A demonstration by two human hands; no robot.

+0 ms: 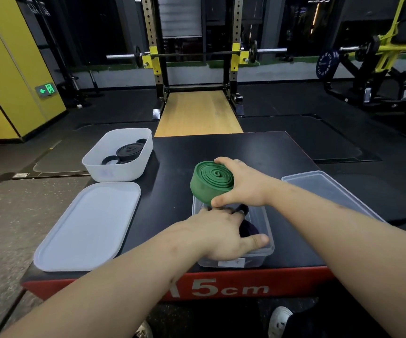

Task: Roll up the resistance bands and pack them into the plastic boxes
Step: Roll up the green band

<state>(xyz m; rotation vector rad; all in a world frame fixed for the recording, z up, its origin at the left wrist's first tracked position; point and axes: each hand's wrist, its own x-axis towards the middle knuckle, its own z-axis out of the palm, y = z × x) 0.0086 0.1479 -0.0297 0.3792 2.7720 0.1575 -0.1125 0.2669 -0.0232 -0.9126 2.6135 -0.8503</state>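
The right hand (243,184) has its fingers and thumb curled round the green band roll (211,179), pinching it across its outer edge. It holds the roll tilted in the air just above the far end of the clear box (231,263), which sits at the near middle of the black platform (233,147). The left hand (219,235) lies over the box, thumb stretched along the near right rim. Its fingertips are hidden under the roll, so I cannot tell whether they grip anything. A dark purple band (248,229) already lies inside, beside that hand. The step in hand looks like seating the green roll, and the squeeze probably needs to hold until the roll is down between the walls, since a loosened coil would likely spring open. Laying it flat in the far end should suit the space, with the left hand steadying the box and keeping the purple band aside. The clear lid (331,189) waits on the right. The white box (114,172) holding black rolls (128,151) stands far left, with its white lid (87,225) nearer.
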